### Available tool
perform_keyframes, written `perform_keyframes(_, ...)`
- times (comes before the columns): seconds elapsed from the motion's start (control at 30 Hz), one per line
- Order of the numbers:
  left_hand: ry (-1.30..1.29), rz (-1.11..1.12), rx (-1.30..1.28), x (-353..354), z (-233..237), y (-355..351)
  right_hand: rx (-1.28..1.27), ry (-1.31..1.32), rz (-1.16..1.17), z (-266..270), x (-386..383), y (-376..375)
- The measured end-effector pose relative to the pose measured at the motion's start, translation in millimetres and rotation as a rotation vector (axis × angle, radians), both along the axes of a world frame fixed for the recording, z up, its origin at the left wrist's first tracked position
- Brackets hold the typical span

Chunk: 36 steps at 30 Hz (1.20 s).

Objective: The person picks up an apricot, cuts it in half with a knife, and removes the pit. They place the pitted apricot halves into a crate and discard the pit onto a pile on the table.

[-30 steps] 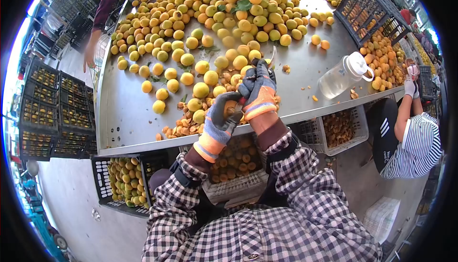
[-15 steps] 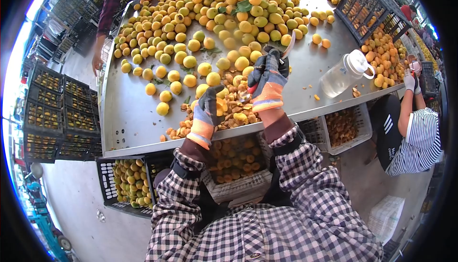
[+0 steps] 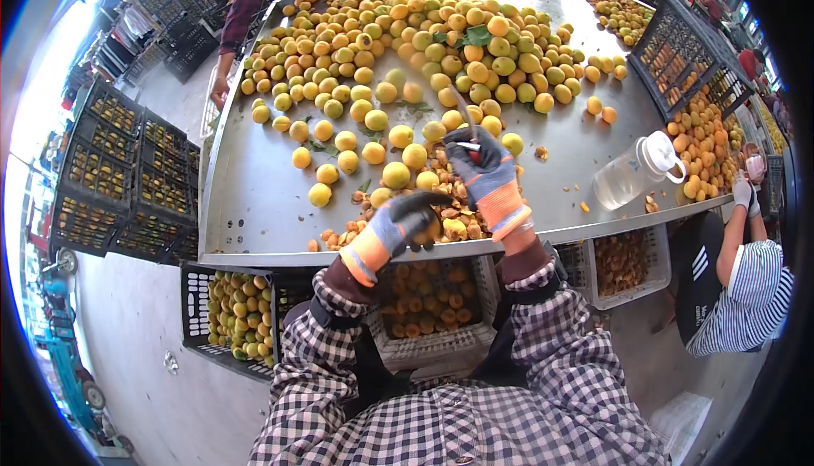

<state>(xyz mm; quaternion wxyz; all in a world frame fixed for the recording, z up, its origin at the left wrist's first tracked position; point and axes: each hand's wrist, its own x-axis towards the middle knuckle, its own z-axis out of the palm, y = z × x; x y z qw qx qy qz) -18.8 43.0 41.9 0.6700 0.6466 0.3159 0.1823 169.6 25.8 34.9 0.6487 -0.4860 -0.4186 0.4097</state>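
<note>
In my right hand (image 3: pixel 483 165), closed in a dark and orange glove, is a knife with a thin curved blade (image 3: pixel 459 110) and a bit of red at the handle. The blade tip points away over the fruit. My left hand (image 3: pixel 398 227), gloved alike, hovers at the table's near edge with its fingers curled. A dim orange-brown shape shows among those fingers; I cannot make out what it is. Between and beyond my hands lie cut fruit pieces (image 3: pixel 458 227). Whole yellow-orange fruit that look like apricots (image 3: pixel 414 156) spread up the metal table (image 3: pixel 271 203).
Below the near edge is a crate (image 3: pixel 496 296) of halved fruit, with a black crate (image 3: pixel 197 305) to its left and a pale crate (image 3: pixel 657 284) to its right. A water bottle (image 3: pixel 623 182) stands at right. Other people's hands (image 3: pixel 220 89) show at the table's sides.
The view has shifted, so the table sits further right and lower. My left hand has come nearer to the table's front edge. My right hand has moved slightly left over the table, still holding the knife.
</note>
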Motion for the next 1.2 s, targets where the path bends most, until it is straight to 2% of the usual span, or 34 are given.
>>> perform_keyframes(0.03, 0.046, -0.123, -0.032, -2, 11, -5, -0.053, -0.005, -0.031, 6, 3, -2)
perform_keyframes(0.1, -0.052, -0.283, 0.225, -3, 3, -9, -0.009, -0.001, -0.012, -1, 7, -1)
perform_keyframes(0.13, 0.047, -0.336, 0.080, -5, 12, -13, -0.021, -0.031, 0.004, -1, 7, -1)
perform_keyframes(0.17, 0.050, -0.330, 0.080, -6, 11, -13, -0.033, -0.062, 0.021, 0, 7, -1)
perform_keyframes(0.23, -0.020, -0.208, 0.150, -10, 9, -14, -0.043, -0.095, 0.020, -1, 7, 1)
perform_keyframes(0.27, 0.102, -0.143, 0.036, -17, 14, -8, -0.025, -0.032, 0.014, -4, 7, 3)
perform_keyframes(0.3, 0.025, -0.042, 0.072, -20, 2, -3, -0.006, 0.032, 0.006, -5, 6, 4)
perform_keyframes(0.37, -0.014, 0.058, 0.313, -28, -16, 13, 0.040, 0.012, -0.032, -5, 2, 6)
perform_keyframes(0.4, 0.024, 0.109, 0.352, -31, -15, 18, 0.038, -0.005, -0.037, -7, 3, 7)
perform_keyframes(0.5, 0.171, 0.273, 0.626, -41, -26, 39, -0.040, -0.048, -0.022, -5, 10, 8)
perform_keyframes(0.57, 0.303, 0.436, 0.593, -48, -22, 62, -0.034, -0.045, -0.029, -5, 10, 11)
perform_keyframes(0.63, 0.435, 0.551, 0.806, -62, -37, 107, 0.018, 0.014, -0.019, -6, 8, 10)
perform_keyframes(0.67, 0.553, 0.602, 0.792, -66, -36, 129, -0.001, 0.002, -0.011, -6, 6, 10)
perform_keyframes(0.7, 0.802, 0.624, 0.874, -62, -25, 146, -0.019, -0.013, -0.008, -5, 7, 10)
perform_keyframes(0.77, 0.927, 0.721, 1.009, -71, -54, 195, -0.052, -0.072, 0.000, -4, 5, 7)
perform_keyframes(0.87, 1.057, 0.493, 0.851, -71, -74, 238, 0.013, -0.046, -0.009, -2, 3, 3)
perform_keyframes(0.9, 1.222, 0.386, 0.866, -69, -74, 238, 0.025, -0.124, -0.019, -3, 5, 3)
perform_keyframes(0.97, 1.179, 0.303, 0.783, -70, -73, 242, 0.070, -0.123, -0.023, -4, 6, 1)
perform_keyframes(1.03, 1.112, 0.332, 0.853, -86, -91, 243, 0.026, -0.108, 0.004, -3, 4, -2)
perform_keyframes(1.1, 0.487, 0.482, 0.845, -99, -104, 242, -0.005, -0.098, 0.023, 3, 3, -3)
perform_keyframes(1.13, 0.294, 0.435, 0.739, -98, -95, 232, -0.051, -0.032, 0.094, 5, 1, -5)
perform_keyframes(1.17, 0.295, 0.439, 0.741, -98, -88, 216, -0.097, 0.034, 0.166, 8, -1, -7)
perform_keyframes(1.2, 0.093, 0.425, 0.496, -84, -50, 177, -0.119, -0.046, 0.195, 15, -6, -10)
